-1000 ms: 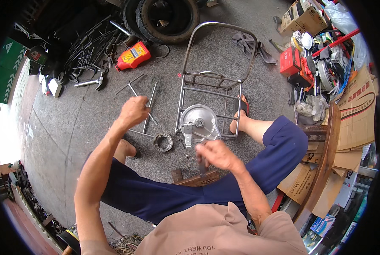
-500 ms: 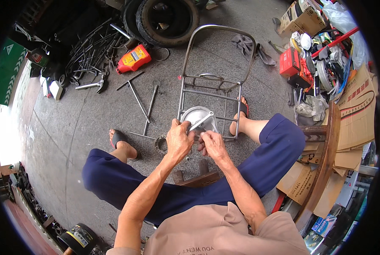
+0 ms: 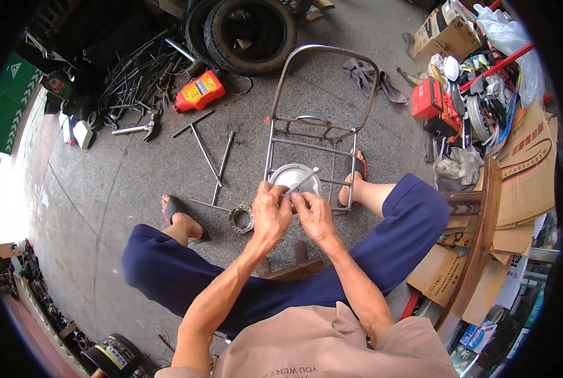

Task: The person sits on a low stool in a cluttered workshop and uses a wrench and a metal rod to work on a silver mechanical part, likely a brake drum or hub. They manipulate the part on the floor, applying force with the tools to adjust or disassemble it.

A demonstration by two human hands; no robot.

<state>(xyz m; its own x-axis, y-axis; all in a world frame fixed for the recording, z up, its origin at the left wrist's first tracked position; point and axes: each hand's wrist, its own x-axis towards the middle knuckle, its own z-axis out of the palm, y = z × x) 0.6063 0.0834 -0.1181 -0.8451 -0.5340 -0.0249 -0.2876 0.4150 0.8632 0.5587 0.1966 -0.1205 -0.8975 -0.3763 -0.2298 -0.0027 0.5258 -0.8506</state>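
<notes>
A: Two hands meet at the centre. The left hand (image 3: 270, 214) is curled tight around a thin metal rod (image 3: 301, 183) that sticks out toward one o'clock.

B: And the right hand (image 3: 315, 216)?

A: Fingers pinched together against the left; what they grip, I cannot tell. At twelve o'clock, just beyond, lies a round metal cover (image 3: 294, 178) on a tubular steel frame (image 3: 322, 129).

B: Anything nearby?

A: A toothed ring (image 3: 241, 219) at nine o'clock.

Grey speckled concrete floor (image 3: 105, 189), daylight, wooden stool (image 3: 294, 268), stacked cardboard (image 3: 527, 164)
</notes>
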